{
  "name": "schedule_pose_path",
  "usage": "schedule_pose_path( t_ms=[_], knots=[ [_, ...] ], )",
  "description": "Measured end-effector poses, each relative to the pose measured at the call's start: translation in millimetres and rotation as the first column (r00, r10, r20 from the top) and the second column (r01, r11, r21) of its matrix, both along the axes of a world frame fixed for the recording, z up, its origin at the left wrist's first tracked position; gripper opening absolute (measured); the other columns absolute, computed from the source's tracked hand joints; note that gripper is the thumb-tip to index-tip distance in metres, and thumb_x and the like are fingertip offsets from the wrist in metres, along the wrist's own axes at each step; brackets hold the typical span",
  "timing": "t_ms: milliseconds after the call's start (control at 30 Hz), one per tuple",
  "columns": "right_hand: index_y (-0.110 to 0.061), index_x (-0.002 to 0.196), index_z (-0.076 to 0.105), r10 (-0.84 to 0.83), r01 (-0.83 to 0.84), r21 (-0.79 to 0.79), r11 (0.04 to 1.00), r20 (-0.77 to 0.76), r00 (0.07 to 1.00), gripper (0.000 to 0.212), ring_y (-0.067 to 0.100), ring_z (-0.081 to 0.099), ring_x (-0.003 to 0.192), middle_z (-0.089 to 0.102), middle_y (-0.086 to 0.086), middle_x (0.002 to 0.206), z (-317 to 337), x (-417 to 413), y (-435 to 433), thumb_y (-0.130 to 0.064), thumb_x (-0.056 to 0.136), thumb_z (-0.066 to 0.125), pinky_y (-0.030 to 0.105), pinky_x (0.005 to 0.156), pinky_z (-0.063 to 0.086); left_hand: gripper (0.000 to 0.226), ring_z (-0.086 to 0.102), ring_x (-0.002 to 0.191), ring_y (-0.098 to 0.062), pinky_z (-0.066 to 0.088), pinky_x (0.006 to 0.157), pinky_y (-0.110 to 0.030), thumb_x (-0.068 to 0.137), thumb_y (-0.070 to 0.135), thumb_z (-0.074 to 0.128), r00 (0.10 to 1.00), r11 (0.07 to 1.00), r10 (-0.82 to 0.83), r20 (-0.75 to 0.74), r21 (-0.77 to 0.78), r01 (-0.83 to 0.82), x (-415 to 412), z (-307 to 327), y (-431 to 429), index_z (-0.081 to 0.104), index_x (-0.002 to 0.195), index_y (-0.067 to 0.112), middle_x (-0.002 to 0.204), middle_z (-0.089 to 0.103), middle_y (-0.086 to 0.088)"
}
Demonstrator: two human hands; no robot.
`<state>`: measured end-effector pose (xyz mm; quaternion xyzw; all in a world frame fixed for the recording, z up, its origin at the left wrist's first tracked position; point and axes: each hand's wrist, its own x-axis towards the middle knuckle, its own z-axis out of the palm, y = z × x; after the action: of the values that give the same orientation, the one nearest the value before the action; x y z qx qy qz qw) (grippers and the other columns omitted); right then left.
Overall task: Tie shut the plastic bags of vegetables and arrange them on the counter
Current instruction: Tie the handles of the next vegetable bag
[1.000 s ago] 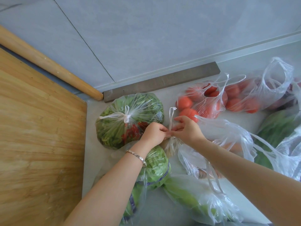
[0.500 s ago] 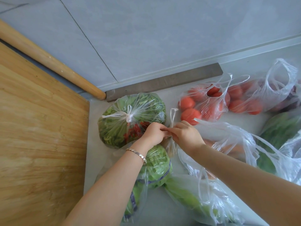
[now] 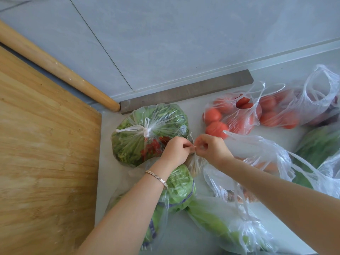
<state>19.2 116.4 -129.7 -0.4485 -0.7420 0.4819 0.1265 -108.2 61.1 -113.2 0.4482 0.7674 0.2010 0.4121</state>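
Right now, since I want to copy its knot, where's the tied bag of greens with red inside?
Head view: the tied bag of greens sits left of centre on the counter, between the wooden board and the left hand.

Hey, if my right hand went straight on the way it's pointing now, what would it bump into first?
Your right hand points left at your left hand. Their fingertips nearly touch over the bag handles, so it meets that first. Behind it is probably the tied bag of greens.
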Motion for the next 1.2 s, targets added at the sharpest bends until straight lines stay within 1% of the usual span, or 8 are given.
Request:
schedule_pose_path(
  t_ms=[300, 400, 500, 667, 867, 967, 1033, 1200],
  knots=[
    [-0.021, 0.069, 0.064, 0.343, -0.267, -0.354, 0.896, 0.17, 0.924, 0.017, 0.005, 0.046, 0.058, 0.054, -0.008, 0.063, 24.0, 4.9, 36.5, -0.007, 0.077, 0.068, 0.015, 0.06, 0.04, 0.018, 0.059, 0.087, -0.026, 0.048, 0.081, -0.035, 0.088, 0.012, 0.056, 0.961, 0.971, -0.156, -0.227, 0.145, 0.192, 7.9, -4.8, -3.7, 0.07, 0.093, 0.003, 0.093, 0.064, -0.012],
    [-0.018, 0.092, 0.073, 0.326, -0.289, -0.225, 0.931, 0.149, 0.934, 0.021, 0.003, 0.05, 0.06, 0.062, -0.003, 0.07, 17.2, -0.5, 28.6, -0.004, 0.077, 0.068, 0.02, 0.066, 0.047, 0.018, 0.059, 0.082, -0.017, 0.046, 0.075, -0.026, 0.088, 0.015, 0.058, 0.995, 0.993, -0.066, -0.076, 0.097, 0.073, 0.9, -2.8, -0.3, 0.07, 0.096, 0.005, 0.09, 0.068, -0.008],
    [-0.012, 0.089, 0.075, 0.151, -0.149, -0.028, 0.988, 0.111, 0.982, 0.022, -0.002, 0.053, 0.056, 0.062, -0.007, 0.07, 0.1, -2.3, 11.6, 0.003, 0.079, 0.063, 0.008, 0.061, 0.037, 0.015, 0.051, 0.066, -0.004, 0.038, 0.063, -0.018, 0.089, 0.013, 0.056, 0.997, 1.0, -0.003, 0.079, -0.011, 0.004, -4.8, -2.7, 3.4, 0.069, 0.094, 0.006, 0.071, 0.06, 0.005],
    [-0.011, 0.08, 0.076, 0.21, -0.184, 0.42, 0.889, -0.016, 0.977, 0.024, 0.027, 0.063, 0.06, 0.066, 0.011, 0.068, -25.9, 7.6, -4.5, 0.006, 0.068, 0.064, 0.026, 0.059, 0.052, 0.014, 0.043, 0.058, -0.003, 0.033, 0.058, -0.017, 0.091, 0.012, 0.054, 0.993, 0.995, 0.026, 0.119, -0.103, -0.014, -3.3, -1.4, 6.8, 0.066, 0.096, 0.008, 0.066, 0.053, 0.008],
    [-0.008, 0.073, 0.073, 0.347, -0.365, 0.535, 0.762, 0.139, 0.928, 0.025, 0.028, 0.061, 0.054, 0.063, 0.008, 0.061, -22.9, 7.3, 2.6, -0.011, 0.073, 0.048, 0.029, 0.049, 0.053, 0.015, 0.043, 0.058, -0.006, 0.035, 0.058, -0.019, 0.091, 0.01, 0.054, 0.985, 0.989, 0.062, 0.162, -0.146, -0.039, -3.1, -3.1, 8.5, 0.066, 0.097, 0.004, 0.066, 0.054, 0.005],
    [-0.004, 0.062, 0.066, 0.386, -0.474, 0.567, 0.674, 0.276, 0.88, 0.003, 0.027, 0.058, 0.048, 0.059, 0.008, 0.056, -17.3, 6.4, 8.4, -0.003, 0.061, 0.068, 0.028, 0.04, 0.05, 0.012, 0.045, 0.059, -0.007, 0.037, 0.06, -0.019, 0.091, 0.012, 0.055, 0.982, 0.986, 0.075, 0.175, -0.159, -0.047, -2.9, -2.7, 9.1, 0.065, 0.091, 0.006, 0.067, 0.055, 0.004],
    [-0.006, 0.058, 0.064, 0.401, -0.505, 0.567, 0.651, 0.308, 0.863, 0.016, 0.025, 0.058, 0.048, 0.059, 0.006, 0.056, -16.0, 5.3, 13.4, -0.003, 0.053, 0.078, 0.025, 0.038, 0.048, 0.01, 0.047, 0.059, -0.009, 0.042, 0.062, -0.02, 0.09, 0.012, 0.055, 0.98, 0.984, 0.097, 0.173, -0.164, -0.069, -1.8, -2.7, 8.7, 0.063, 0.085, 0.007, 0.066, 0.056, 0.002],
    [-0.016, 0.06, 0.062, 0.38, -0.552, 0.661, 0.508, 0.404, 0.832, 0.019, 0.019, 0.057, 0.062, 0.059, -0.002, 0.065, -18.7, 7.1, 6.6, -0.022, 0.066, 0.045, 0.025, 0.049, 0.045, 0.013, 0.057, 0.071, -0.019, 0.05, 0.078, -0.033, 0.088, 0.012, 0.057, 0.998, 0.987, 0.055, -0.044, -0.152, -0.061, -3.6, -6.8, 7.0, 0.068, 0.084, 0.009, 0.076, 0.063, -0.005]
  ],
)
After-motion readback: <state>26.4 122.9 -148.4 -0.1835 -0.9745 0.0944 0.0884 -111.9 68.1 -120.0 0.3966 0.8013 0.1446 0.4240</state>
